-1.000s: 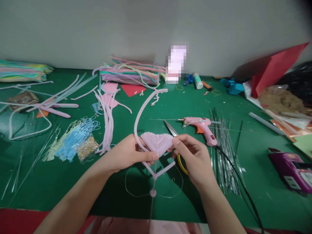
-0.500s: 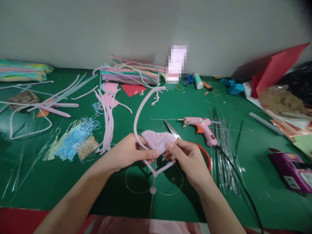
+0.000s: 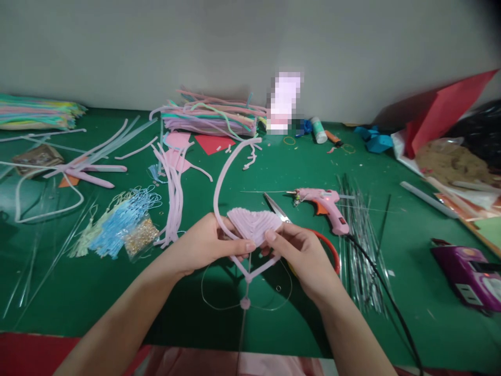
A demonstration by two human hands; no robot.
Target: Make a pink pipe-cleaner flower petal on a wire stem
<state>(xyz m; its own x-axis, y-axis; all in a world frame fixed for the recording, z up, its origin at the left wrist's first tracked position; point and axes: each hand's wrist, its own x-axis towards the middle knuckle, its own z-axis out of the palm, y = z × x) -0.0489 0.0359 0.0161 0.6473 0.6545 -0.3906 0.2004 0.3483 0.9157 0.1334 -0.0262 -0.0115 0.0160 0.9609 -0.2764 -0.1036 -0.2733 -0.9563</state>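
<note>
The ridged lilac fan (image 3: 252, 224) sits between the two hands over the green table (image 3: 183, 313), where the likeliest trouble is a slipped or crushed fold. The left hand (image 3: 209, 243) nips its lower left edge between thumb and fingers, with the curved strip (image 3: 219, 183) running through the same hold, so a twist there could probably drag both out of line. The right hand (image 3: 301, 248) presses its thumb on the fan's right side, fingers tucked behind; too firm a squeeze might flatten the plush ridges, which look soft and bendable. Below hang a fuzzy V and, on a thin stem, a lilac bobble (image 3: 245, 303) with fine wire loops (image 3: 202, 292) to either side (the sort of thing a cuff could snag and bend). The scissors (image 3: 276, 206), smooth metal blades with a red handle, lie just beyond the right hand, and a wide swing could knock them. Farther off, the hard pink glue gun (image 3: 319, 198) has a pale strand at its nozzle; whether it is hot I cannot tell, but a careless reach could mean a burn.
</note>
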